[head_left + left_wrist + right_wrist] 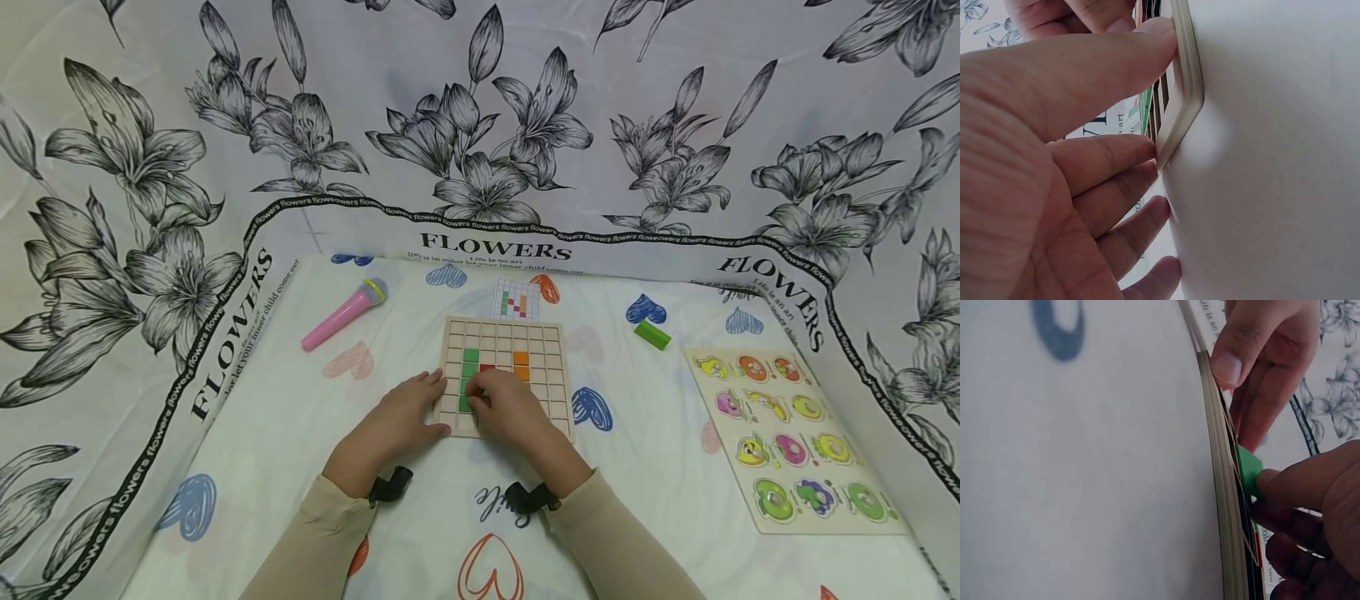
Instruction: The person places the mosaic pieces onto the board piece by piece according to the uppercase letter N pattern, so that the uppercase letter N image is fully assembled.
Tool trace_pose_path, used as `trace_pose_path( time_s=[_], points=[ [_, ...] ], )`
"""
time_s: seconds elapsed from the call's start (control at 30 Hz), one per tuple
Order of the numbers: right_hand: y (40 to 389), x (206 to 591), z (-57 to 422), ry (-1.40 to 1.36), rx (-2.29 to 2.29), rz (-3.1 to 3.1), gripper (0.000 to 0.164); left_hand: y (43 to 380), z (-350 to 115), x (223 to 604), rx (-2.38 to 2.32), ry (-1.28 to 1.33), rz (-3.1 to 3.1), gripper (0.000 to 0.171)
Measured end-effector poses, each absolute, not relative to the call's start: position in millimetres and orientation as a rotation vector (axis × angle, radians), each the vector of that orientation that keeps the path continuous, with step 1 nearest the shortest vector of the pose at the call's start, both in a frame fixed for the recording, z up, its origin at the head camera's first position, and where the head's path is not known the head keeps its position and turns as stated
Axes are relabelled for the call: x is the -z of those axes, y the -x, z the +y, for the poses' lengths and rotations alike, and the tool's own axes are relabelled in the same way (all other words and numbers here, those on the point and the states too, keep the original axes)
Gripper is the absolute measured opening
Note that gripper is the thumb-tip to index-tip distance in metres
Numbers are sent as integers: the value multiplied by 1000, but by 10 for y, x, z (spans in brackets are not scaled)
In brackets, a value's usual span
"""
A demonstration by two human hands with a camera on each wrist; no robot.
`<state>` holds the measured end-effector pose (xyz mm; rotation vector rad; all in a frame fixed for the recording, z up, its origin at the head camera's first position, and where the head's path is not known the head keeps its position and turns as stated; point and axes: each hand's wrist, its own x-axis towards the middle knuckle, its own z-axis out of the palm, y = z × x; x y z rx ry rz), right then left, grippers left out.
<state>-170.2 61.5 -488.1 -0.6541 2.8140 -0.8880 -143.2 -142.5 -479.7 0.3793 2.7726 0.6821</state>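
Flower-print cloth walls in the table on three sides; the sheet (660, 433) on top is white with drawn hearts. At frame centre lies a wooden grid board (504, 367) with green, red and orange blocks already seated in its cells. Left hand (397, 421) rests at the board's lower left corner, fingers nearly straight, tips pressed against the edge, thumb on the rim; it grips nothing. Right hand (510, 408) sits over the lower middle of the board, fingers curled, pinching a green block (1249, 470) that stands tilted, one end still proud of the grid. Judgement: to seat it cleanly, keep the left hand bracing the frame so the board does not slide, square the block to the cell walls, then press it down flat instead of forcing one corner. Upper left of the frame: a pink toy microphone (343, 314). Above the board: a small pattern card (516, 299). Right of centre: a loose green block (652, 334). Far right: a fruit peg puzzle (797, 437).
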Motion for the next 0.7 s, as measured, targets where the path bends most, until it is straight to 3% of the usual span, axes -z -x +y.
trace_pose_path(
  time_s=[0.57, 0.7],
  points=[
    [1668, 4900, 695, 613, 883, 2828, 5, 1442, -1412, 4834, -703, -427, 2765, 80],
    [1659, 4825, 737, 629, 909, 2807, 8, 1394, -1453, 4827, -795, -461, 2841, 65]
  ],
)
